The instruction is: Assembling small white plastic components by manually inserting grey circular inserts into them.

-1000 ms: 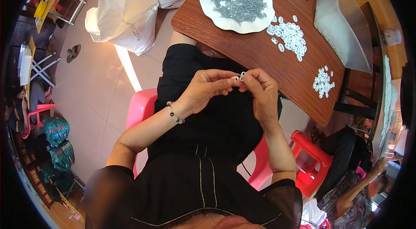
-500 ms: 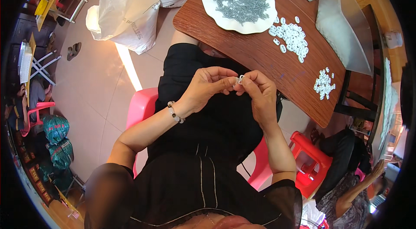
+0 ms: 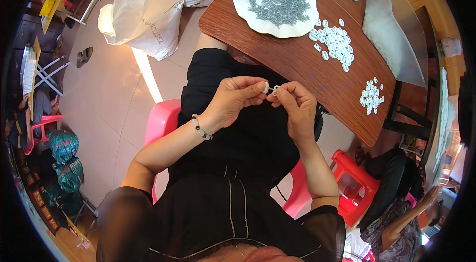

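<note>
Fingers of the left hand pinch a small white oval piece, thumb against forefinger; the right hand likewise grips a tiny ring-like white piece just beside it, over a black-clad lap. Whether the pieces touch is unclear. Dark printed characters mark a white sack nearby.

Likely workshop: table, small parts, bulk sacks.
</note>
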`<action>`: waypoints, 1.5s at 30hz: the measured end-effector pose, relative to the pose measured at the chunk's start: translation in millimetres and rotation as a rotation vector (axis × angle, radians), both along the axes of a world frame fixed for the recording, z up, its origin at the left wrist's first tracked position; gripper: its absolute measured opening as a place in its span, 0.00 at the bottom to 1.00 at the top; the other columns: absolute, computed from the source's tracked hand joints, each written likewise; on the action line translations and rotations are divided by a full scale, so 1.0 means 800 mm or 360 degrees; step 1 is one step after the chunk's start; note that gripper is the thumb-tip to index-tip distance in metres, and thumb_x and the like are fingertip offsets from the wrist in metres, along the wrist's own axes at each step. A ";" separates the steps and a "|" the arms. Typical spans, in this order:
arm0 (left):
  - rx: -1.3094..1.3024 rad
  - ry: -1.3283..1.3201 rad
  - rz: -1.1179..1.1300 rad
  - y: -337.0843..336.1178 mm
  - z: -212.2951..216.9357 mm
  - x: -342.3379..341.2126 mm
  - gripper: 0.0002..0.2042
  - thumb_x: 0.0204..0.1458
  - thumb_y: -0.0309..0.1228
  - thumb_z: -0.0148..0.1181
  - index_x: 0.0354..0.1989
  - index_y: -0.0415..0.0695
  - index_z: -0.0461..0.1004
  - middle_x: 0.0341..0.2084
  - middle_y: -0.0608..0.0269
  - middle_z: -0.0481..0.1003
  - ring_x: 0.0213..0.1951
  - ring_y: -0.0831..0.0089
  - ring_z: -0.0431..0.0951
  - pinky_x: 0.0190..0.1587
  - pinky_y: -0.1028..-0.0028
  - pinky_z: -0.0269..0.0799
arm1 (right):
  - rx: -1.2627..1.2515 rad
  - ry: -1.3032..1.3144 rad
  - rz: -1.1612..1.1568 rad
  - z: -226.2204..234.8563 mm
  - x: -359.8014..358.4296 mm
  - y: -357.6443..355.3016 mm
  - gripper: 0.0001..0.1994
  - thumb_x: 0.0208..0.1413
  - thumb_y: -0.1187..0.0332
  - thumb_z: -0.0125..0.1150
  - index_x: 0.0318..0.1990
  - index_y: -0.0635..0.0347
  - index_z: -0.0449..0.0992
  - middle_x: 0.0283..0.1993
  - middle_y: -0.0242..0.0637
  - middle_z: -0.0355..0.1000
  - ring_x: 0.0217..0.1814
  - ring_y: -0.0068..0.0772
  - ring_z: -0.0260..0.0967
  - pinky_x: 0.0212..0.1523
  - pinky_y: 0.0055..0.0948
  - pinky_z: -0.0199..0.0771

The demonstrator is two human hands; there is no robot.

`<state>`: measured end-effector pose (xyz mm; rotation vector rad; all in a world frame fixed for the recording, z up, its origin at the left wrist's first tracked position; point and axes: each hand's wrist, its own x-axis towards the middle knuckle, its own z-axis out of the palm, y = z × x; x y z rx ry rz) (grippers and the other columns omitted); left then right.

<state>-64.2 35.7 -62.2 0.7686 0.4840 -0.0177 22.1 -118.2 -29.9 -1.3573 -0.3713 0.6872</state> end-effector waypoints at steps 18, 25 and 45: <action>-0.0033 -0.0087 0.0005 0.005 0.011 0.002 0.11 0.58 0.28 0.59 0.46 0.38 0.77 0.35 0.63 0.79 0.34 0.79 0.79 0.38 0.81 0.76 | -0.0298 -0.0442 -0.0099 -0.004 -0.001 -0.003 0.06 0.57 0.74 0.60 0.30 0.66 0.74 0.30 0.31 0.75 0.30 0.13 0.68 0.32 0.16 0.68; 0.0038 -0.0112 -0.0017 0.005 0.012 0.001 0.11 0.57 0.29 0.59 0.46 0.38 0.77 0.34 0.62 0.80 0.34 0.80 0.79 0.38 0.81 0.76 | -0.0181 -0.0402 -0.0169 -0.008 0.000 -0.002 0.05 0.56 0.74 0.61 0.30 0.66 0.74 0.29 0.30 0.75 0.29 0.13 0.68 0.31 0.16 0.68; 0.0049 -0.0142 -0.0022 0.003 0.011 0.001 0.11 0.57 0.29 0.59 0.46 0.38 0.77 0.34 0.62 0.80 0.34 0.79 0.78 0.39 0.80 0.76 | -0.0296 -0.0439 -0.0143 -0.001 0.001 -0.003 0.06 0.55 0.74 0.62 0.28 0.65 0.74 0.26 0.30 0.74 0.27 0.14 0.67 0.30 0.17 0.68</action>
